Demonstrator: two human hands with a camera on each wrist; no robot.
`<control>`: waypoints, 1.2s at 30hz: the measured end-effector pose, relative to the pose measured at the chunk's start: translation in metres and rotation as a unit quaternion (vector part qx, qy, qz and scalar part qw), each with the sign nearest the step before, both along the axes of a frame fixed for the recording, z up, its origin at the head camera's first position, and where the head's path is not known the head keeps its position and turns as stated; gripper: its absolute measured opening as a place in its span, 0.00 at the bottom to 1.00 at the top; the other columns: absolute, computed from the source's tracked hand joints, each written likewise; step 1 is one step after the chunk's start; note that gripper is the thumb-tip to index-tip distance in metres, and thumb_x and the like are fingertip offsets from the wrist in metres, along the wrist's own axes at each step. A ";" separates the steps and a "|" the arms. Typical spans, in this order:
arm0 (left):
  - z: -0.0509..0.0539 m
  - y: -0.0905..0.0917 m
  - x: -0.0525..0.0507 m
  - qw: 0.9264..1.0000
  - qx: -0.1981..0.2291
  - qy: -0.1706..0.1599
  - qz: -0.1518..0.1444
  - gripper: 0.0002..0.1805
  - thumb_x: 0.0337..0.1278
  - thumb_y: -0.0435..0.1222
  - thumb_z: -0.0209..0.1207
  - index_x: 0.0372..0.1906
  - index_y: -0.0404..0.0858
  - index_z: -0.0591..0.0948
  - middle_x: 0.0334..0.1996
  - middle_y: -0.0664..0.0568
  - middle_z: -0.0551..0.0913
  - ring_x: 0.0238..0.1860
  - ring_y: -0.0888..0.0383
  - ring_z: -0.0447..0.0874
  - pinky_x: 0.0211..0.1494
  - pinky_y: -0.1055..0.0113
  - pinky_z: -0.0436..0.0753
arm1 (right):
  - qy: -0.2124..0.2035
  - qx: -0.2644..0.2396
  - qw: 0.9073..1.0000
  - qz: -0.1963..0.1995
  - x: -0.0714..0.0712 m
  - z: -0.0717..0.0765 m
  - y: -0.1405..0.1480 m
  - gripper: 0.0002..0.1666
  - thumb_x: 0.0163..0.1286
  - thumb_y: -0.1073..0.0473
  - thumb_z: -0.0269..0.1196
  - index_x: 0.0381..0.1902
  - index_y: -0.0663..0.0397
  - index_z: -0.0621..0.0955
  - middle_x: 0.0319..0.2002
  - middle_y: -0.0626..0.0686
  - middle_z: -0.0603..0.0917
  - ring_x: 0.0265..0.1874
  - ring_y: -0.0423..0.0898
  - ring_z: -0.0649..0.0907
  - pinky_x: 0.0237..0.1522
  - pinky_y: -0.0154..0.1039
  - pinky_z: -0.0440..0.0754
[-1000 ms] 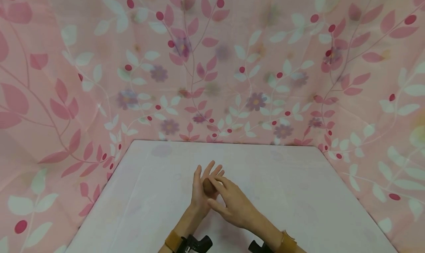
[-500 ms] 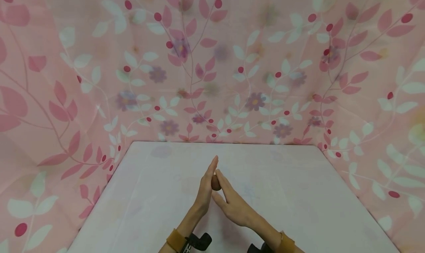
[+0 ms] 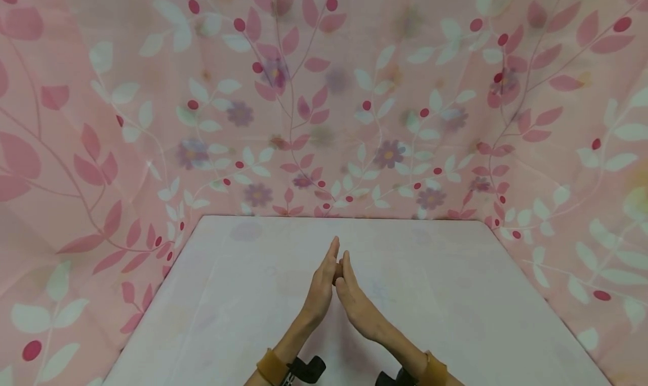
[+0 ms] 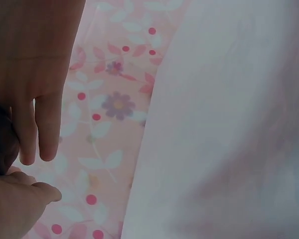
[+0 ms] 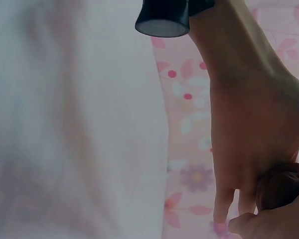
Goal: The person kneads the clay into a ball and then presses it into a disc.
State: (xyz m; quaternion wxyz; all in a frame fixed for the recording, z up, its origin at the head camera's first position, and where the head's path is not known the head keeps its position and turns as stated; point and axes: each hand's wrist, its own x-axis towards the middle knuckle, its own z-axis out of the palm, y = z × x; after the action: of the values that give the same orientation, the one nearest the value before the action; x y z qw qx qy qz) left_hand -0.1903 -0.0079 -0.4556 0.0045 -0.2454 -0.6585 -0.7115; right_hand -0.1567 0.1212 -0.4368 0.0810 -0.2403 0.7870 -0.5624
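Note:
A small brown rounded lump (image 3: 337, 273), its material hard to tell, is caught between my two hands above the table. My left hand (image 3: 319, 293) stands tilted with its fingers straight and its palm side against the lump. From the other side my right hand (image 3: 360, 308) meets it, also with straight fingers, so the two form a peak. In the right wrist view the dark lump (image 5: 280, 188) shows between the hands, against the left palm. Only part of the lump (image 4: 1, 142) appears at the left wrist view's edge.
A white-covered table (image 3: 445, 296) lies beneath the hands. Behind and beside it hangs a pink curtain (image 3: 314, 133) printed with leaves and flowers. Yellow-brown bands with small black cameras, such as the left camera (image 3: 310, 369), sit on both wrists.
The left palm, earlier turned up with the lump lying in it, has turned to face the right hand. Both hands have closed together, and the lump is now mostly hidden between them.

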 end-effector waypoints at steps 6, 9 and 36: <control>0.001 0.005 0.006 1.000 -0.007 0.011 0.005 0.31 0.80 0.49 0.27 0.80 0.45 0.44 0.79 0.55 0.45 0.79 0.52 0.42 0.76 0.40 0.42 | -0.012 -0.023 1.000 -0.009 -0.002 0.003 0.002 0.37 0.83 0.44 0.27 0.75 0.45 0.23 0.78 0.53 0.27 0.77 0.53 0.33 0.70 0.69 0.34; 0.000 0.007 0.008 1.000 -0.008 0.020 0.004 0.32 0.80 0.48 0.28 0.80 0.43 0.42 0.80 0.54 0.43 0.79 0.52 0.41 0.76 0.40 0.40 | -0.013 -0.039 0.999 -0.011 -0.005 0.002 0.004 0.34 0.82 0.43 0.24 0.75 0.40 0.23 0.78 0.54 0.27 0.77 0.54 0.33 0.70 0.70 0.35; -0.001 0.024 0.040 0.997 -0.046 0.054 0.009 0.36 0.78 0.39 0.36 0.79 0.58 0.32 0.79 0.56 0.41 0.78 0.47 0.43 0.73 0.38 0.53 | -0.035 -0.114 0.987 -0.103 -0.034 0.015 0.018 0.43 0.81 0.40 0.22 0.72 0.72 0.55 0.45 0.78 0.71 0.55 0.60 0.72 0.72 0.63 0.29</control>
State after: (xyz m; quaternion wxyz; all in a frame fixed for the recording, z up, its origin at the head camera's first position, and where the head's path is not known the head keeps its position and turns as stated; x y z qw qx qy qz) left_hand -0.1500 0.0156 -0.4570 0.0354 -0.2776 -0.6916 -0.6659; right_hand -0.1910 0.1397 -0.4216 0.0221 -0.1455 0.7352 -0.6617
